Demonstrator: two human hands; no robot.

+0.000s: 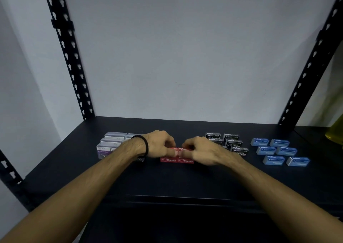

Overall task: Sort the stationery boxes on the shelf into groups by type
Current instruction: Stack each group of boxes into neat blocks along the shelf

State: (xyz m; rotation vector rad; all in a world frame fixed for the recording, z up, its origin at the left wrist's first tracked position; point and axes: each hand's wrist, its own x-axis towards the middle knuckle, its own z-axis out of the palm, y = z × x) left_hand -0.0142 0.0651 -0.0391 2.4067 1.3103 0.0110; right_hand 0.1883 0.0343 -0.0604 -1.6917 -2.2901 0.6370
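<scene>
Four groups of small boxes stand on the black shelf. Clear paper clip boxes sit at the left, red staple boxes in the middle, black staple boxes right of them, and blue staple boxes at the far right. My left hand and my right hand meet over the red group, fingers curled, each pinching a red box in the rows behind the two front ones. My hands hide most of the red group and part of the black group.
Black perforated uprights rise at the back left and back right against a white wall. A yellow-green object stands at the far right edge. The shelf's front strip is bare black surface.
</scene>
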